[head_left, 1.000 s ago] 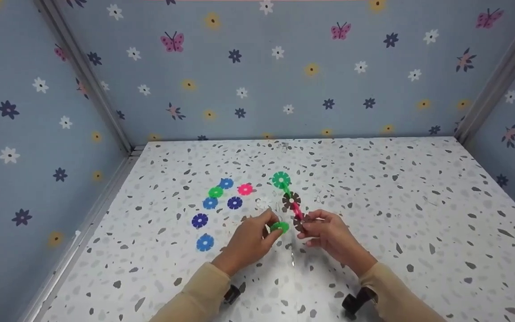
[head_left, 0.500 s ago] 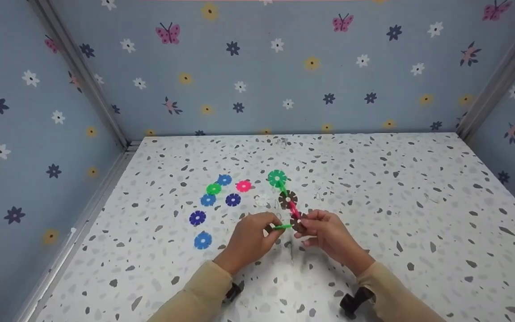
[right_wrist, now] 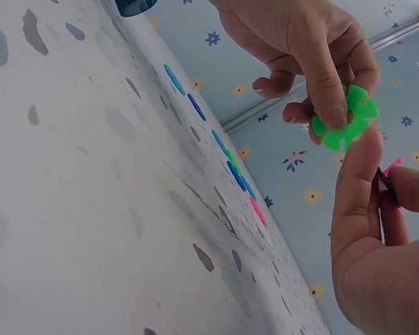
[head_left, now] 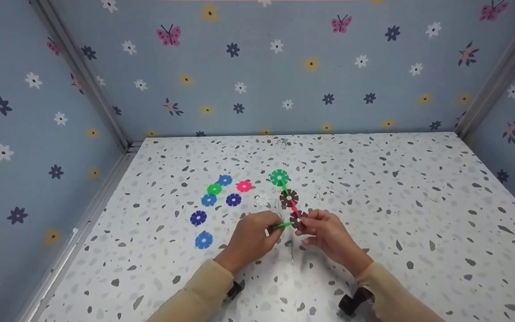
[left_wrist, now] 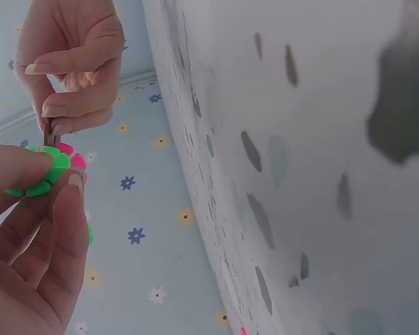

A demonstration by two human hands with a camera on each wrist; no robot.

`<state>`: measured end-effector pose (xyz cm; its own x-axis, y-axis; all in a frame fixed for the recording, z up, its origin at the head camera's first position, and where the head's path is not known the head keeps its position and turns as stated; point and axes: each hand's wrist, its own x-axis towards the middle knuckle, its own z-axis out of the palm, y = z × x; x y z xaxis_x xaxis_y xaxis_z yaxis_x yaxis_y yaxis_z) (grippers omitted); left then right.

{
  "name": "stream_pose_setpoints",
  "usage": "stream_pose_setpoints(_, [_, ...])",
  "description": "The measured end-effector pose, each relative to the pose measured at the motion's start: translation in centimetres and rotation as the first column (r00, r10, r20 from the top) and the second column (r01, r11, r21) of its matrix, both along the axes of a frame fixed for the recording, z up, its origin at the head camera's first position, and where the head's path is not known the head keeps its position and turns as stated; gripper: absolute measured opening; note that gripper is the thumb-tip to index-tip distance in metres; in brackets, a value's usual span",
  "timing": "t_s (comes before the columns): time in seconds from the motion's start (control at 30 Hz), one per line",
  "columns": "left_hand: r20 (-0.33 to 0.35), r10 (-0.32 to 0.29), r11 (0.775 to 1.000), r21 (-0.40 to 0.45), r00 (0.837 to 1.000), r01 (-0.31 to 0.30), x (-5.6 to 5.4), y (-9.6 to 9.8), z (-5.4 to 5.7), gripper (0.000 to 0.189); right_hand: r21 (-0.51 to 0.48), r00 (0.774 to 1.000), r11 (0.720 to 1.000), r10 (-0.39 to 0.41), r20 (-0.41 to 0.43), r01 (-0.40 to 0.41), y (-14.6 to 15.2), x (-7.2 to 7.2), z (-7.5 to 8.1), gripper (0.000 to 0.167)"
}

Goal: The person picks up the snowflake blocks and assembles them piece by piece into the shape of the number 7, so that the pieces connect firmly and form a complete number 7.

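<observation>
Speckled tabletop (head_left: 387, 201), pinched green disc (right_wrist: 361, 125) part-hidden

One disc (right_wrist: 364, 115) is green, another disc (head_left: 295, 219) brown, the tabletop (head_left: 387, 210) speckled white, the wall (head_left: 262, 69) flowered blue.

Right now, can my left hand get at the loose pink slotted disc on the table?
Likely yes: the pink slotted disc lies uncovered just beyond your left hand, with nothing visible blocking the way. But that hand pinches a bright green slotted disc, so it would probably need to let go first.
</observation>
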<state>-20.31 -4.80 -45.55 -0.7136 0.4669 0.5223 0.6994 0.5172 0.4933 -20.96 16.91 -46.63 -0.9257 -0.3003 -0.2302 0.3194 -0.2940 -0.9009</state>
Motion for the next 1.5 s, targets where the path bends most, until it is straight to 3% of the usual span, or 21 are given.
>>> stream_pose_setpoints(0.2, [-0.022,-0.001,1.0,-0.011,1.0,0.0,0.3,0.2,-0.2,0.006,-0.005,1.0,1.0,0.013,0.002,-0.013,-0.2,0.3,-0.2,0.007])
stream_pose_setpoints(0.5, [-0.108,0.012,1.0,-0.013,0.994,-0.014,0.5,0.5,-0.4,0.005,0.022,1.0,1.0,0.005,-0.023,-0.004,-0.6,0.5,-0.2,0.014])
stream_pose_setpoints(0.83, [-0.105,0.033,0.999,0.038,0.994,-0.029,0.3,1.4,-0.3,0.012,0.079,0.997,0.995,-0.054,-0.052,0.058,-1.1,0.5,0.2,0.018])
stream_pose_setpoints(1.0, [-0.082,0.041,0.999,0.039,0.996,-0.038,0.3,1.4,-0.6,0.01,0.087,0.999,0.996,-0.034,-0.027,0.037,-1.0,0.4,0.1,0.016])
stream_pose_setpoints(1.23, [-0.001,0.053,0.997,-0.062,0.999,-0.053,0.3,0.8,-0.3,0.002,0.076,0.999,0.997,0.011,-0.031,-0.009,-0.8,0.4,-0.3,0.01])
stream_pose_setpoints(1.5, [0.114,0.08,0.976,-0.212,0.99,-0.055,0.2,-2.5,0.0,0.026,0.145,1.0,0.989,0.023,-0.016,-0.02,-0.9,0.2,-0.4,0.005])
